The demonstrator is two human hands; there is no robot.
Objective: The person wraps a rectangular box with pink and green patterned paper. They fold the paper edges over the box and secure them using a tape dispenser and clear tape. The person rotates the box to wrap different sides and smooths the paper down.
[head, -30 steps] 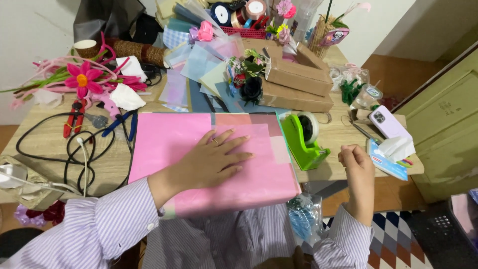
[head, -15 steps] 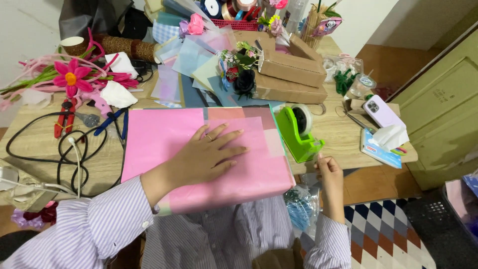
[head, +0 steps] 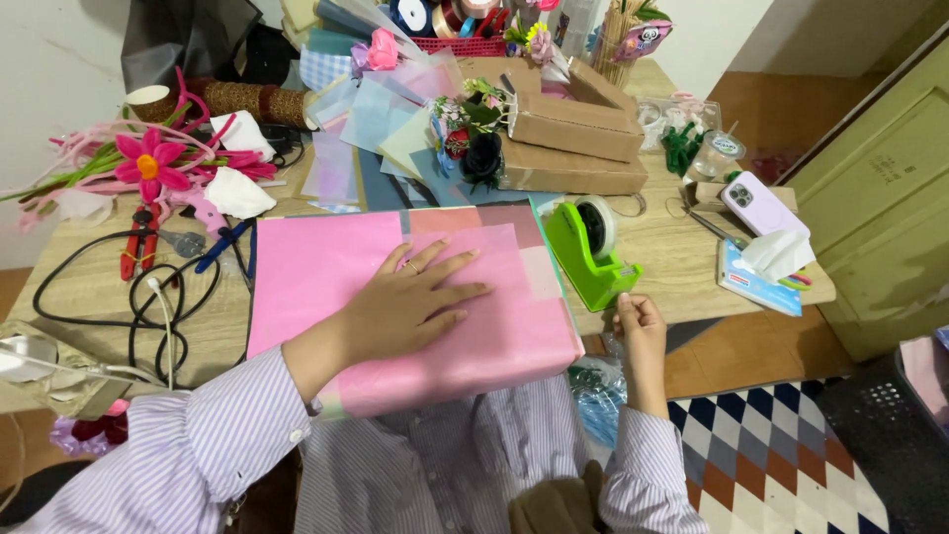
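My left hand (head: 410, 302) lies flat with fingers spread on a stack of pink paper sheets (head: 316, 272) that hangs over the table's front edge. My right hand (head: 641, 326) is at the table's front edge just below a green tape dispenser (head: 585, 247), its fingers pinched together near the dispenser's front end. Whether a strip of tape is between the fingers cannot be told.
Brown cardboard boxes (head: 573, 133) stand behind the dispenser. Pink paper flowers (head: 148, 163), red pliers (head: 133, 247) and black cables (head: 129, 297) lie at the left. A phone (head: 751, 203) and a tissue pack (head: 766, 267) are at the right. A checked rug (head: 791, 455) covers the floor.
My right hand moved left from the table's right part to the front of the tape dispenser. My left hand stayed flat on the pink paper. The view shifted slightly.
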